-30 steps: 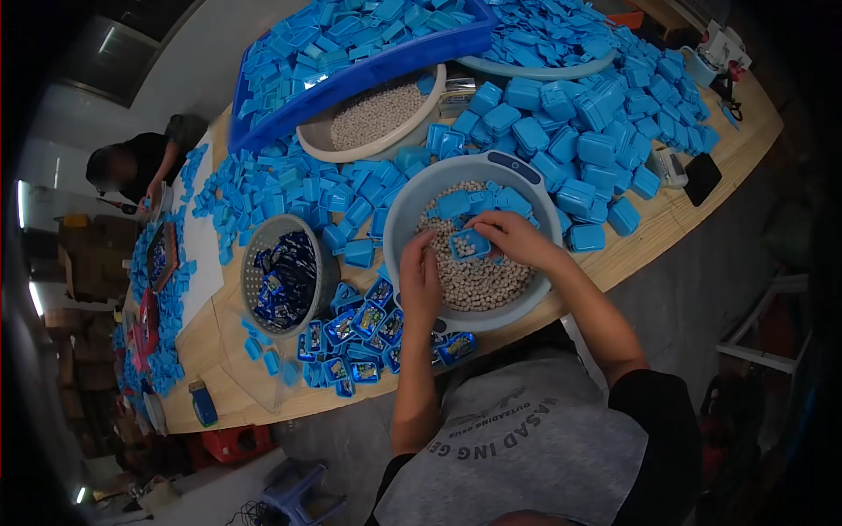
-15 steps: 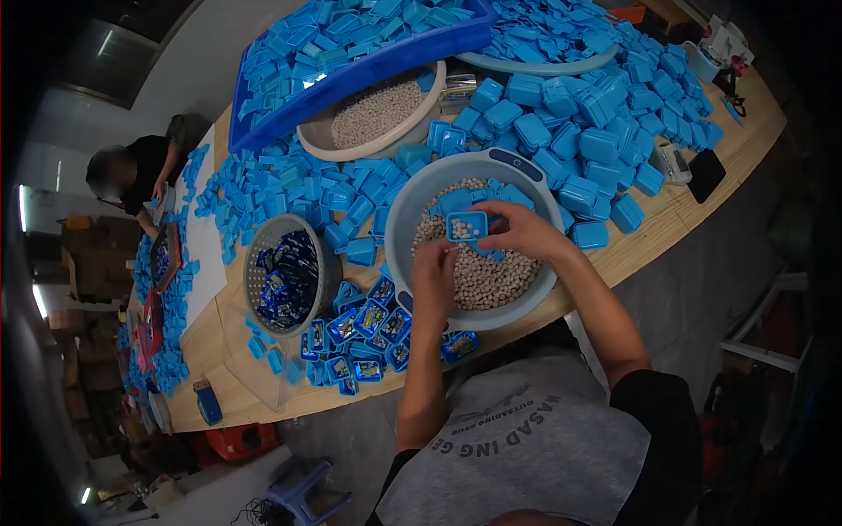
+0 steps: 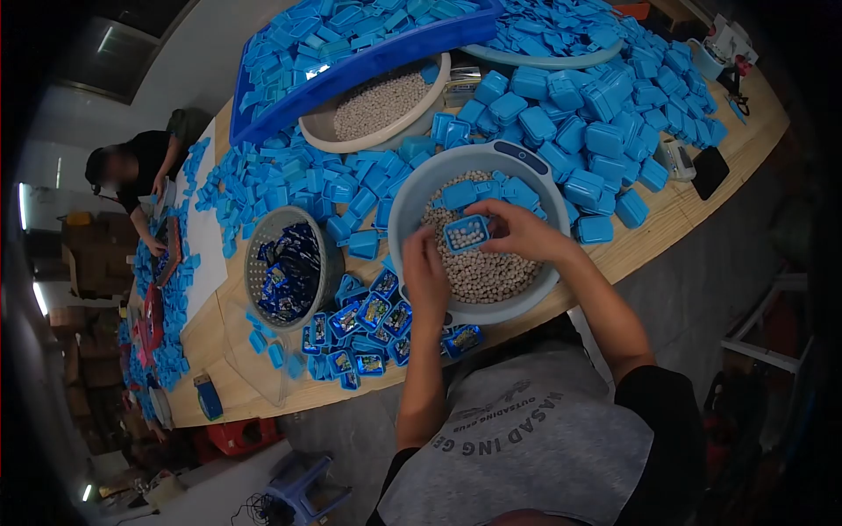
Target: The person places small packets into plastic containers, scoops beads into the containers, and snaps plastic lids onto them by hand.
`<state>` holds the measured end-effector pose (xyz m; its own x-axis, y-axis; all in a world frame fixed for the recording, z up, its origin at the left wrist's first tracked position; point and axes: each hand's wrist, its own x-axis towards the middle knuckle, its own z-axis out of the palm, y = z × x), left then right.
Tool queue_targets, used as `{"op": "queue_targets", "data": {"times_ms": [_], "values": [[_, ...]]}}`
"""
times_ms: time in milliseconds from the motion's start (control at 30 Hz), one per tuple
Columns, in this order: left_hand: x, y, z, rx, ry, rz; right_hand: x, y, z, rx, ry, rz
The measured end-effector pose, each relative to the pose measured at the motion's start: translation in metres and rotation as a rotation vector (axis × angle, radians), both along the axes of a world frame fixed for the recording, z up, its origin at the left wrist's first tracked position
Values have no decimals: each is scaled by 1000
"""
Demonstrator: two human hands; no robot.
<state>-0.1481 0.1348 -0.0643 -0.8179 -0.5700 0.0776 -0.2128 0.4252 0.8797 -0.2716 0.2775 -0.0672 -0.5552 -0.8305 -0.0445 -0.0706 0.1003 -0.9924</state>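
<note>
My right hand (image 3: 524, 235) grips a small blue plastic box (image 3: 466, 247) by its right side, thumb and fingers at its edge. Several pale round beads (image 3: 466, 234) lie inside this open box. Close to the box's left side, my left hand (image 3: 426, 273) has its fingers curled together; what they pinch, if anything, is hidden. Both hands are over a grey-blue basin (image 3: 405, 206), which holds a heap of similar beads (image 3: 495, 279). More blue boxes (image 3: 517, 193) rest on the beads at the basin's far side.
Left of the basin stands a perforated tub (image 3: 331, 272) of shiny blue packets (image 3: 289, 273). Filled boxes (image 3: 373, 311) lie at the table's near edge. Behind are a blue crate (image 3: 368, 57), a cream basin (image 3: 320, 140) and piled blue boxes (image 3: 605, 140). A person (image 3: 145, 171) works at left.
More beads show inside the small box. My left hand has moved up and left, from below the box to its left side. My right hand keeps its grip.
</note>
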Motion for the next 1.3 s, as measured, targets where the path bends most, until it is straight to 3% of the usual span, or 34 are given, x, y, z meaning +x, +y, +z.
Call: {"op": "queue_targets", "data": {"times_ms": [67,167,233,367,600,767,967,1100,1167,1300], "values": [[-3,5,-1,-373,-314,-225,-3,1,6,-4,-58,-44],[-3,9,-1,-396,-330,-479,-2,1,6,17,12,-22],[-3,7,-5,-339,-313,-490,-4,1,2,21,46,-23],[-3,2,-19,-290,-328,-472,-5,2,6,58,82,0],[-6,2,-11,-267,127,-74,-3,2,3,67,109,-104],[0,6,5,-155,213,-177,0,2,-5,79,157,68],[1,3,2,-175,275,-94,0,3,-3,55,141,75],[2,2,4,-99,321,-84,1,2,12,115,-56,20],[1,-2,-5,-112,291,-122,2,0,5,56,89,10],[3,-4,-8,-61,227,-158,2,0,17,108,27,46]]}}
